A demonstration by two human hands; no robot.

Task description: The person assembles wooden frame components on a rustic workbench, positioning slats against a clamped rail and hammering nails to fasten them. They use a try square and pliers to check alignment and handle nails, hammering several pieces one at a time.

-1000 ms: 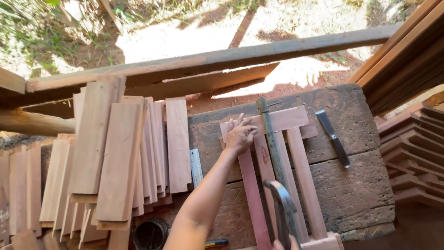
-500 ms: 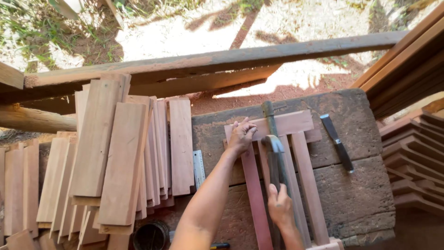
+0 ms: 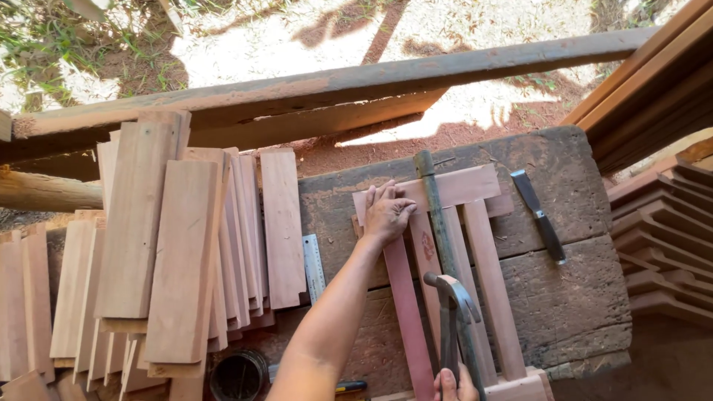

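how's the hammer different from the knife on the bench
The hammer is gripped in the right hand, its metal head raised over the slats; the knife lies flat and untouched on the bench. The hammer stands near upright in view; the knife lies slanted, right of the frame. Both are dark hand tools.

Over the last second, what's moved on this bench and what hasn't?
The hammer swung up toward the crosspiece, then back down toward the person; the right hand kept hold of its handle. The left hand stayed pressed on the slat frame. The knife, ruler and plank stack did not move.
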